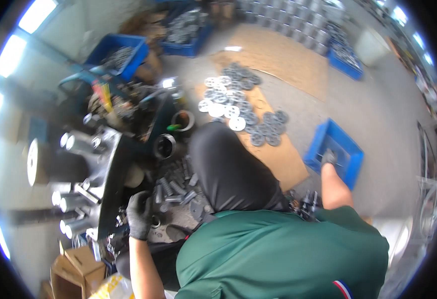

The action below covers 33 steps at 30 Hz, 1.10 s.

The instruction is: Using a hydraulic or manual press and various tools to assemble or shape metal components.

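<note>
My left hand (139,215), in a grey glove, is beside the near edge of a dark metal machine plate (109,174). Its fingers look curled in, and whatever they may hold is hidden. Out to the right, my right hand (329,157), gloved too, reaches down into a blue plastic bin (355,172) on the floor. The fingers point away from me and blur against the bin's bottom, so their grip does not show. Short grey metal cylinders (177,188) lie in a heap just right of my left hand.
Flat round metal discs (232,110) cover part of a cardboard sheet (290,164) ahead. Metal rods (76,203) stick out of the machine at left. Blue bins of parts (186,47) and stacked metal cylinders (283,22) stand farther off. A cardboard box (79,266) is at lower left.
</note>
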Each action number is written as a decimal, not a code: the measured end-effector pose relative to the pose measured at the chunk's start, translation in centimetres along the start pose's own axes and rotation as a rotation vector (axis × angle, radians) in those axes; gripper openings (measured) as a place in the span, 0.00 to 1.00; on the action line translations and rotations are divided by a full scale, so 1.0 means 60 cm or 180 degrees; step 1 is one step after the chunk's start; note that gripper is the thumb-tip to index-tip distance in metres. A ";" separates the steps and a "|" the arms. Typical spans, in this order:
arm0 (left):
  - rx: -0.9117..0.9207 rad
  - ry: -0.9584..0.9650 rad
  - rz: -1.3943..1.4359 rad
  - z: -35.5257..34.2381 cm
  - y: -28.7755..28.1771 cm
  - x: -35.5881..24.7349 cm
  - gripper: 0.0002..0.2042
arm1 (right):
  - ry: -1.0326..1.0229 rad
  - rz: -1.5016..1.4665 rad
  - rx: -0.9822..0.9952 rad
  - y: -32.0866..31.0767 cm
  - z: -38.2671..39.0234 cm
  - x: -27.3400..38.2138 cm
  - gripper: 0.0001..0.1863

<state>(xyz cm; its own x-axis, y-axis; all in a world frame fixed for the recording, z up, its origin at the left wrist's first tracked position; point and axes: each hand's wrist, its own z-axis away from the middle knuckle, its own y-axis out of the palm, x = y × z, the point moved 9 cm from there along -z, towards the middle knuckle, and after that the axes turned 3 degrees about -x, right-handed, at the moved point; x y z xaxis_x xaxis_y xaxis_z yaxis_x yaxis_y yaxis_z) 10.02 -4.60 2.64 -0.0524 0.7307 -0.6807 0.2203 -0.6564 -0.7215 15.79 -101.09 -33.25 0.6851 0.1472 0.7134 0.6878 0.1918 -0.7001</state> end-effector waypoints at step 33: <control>-0.6049 -0.4466 0.2931 1.143 0.307 0.394 0.20 | -0.6989 0.3483 0.5827 0.107 1.365 0.697 0.20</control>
<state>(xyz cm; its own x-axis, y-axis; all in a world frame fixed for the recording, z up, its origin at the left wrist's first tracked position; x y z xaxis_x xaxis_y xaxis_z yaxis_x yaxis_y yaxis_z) -53.98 -12.29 -35.45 0.3775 -0.4506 -0.8090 0.6858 0.7230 -0.0827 29.25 -14.25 -5.44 -0.8792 0.2700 0.3925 -0.4742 -0.5744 -0.6672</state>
